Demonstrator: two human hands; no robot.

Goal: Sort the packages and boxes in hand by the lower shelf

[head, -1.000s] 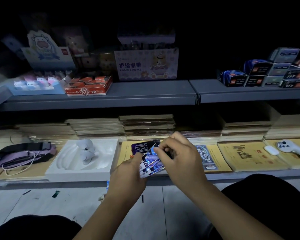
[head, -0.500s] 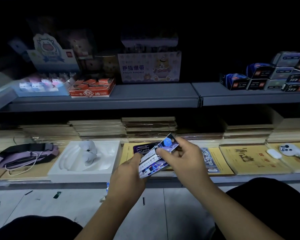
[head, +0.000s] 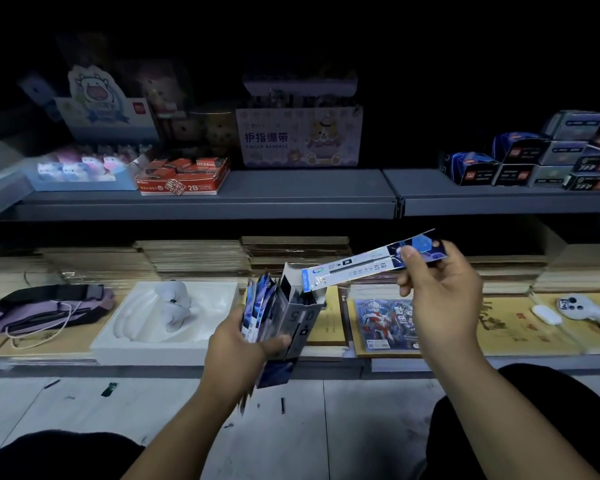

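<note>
My left hand (head: 238, 344) grips an open box (head: 293, 317) and a bundle of packets (head: 257, 306), fingers curled round them, above the lower shelf's (head: 388, 363) front edge. My right hand (head: 440, 289) pinches one long packet (head: 368, 263) between thumb and fingers, its far end just beside the box's mouth.

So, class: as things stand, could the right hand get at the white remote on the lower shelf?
Probably not yet: the right hand is pinching a long packet, though nothing stands between it and the white remote off to its right.
</note>
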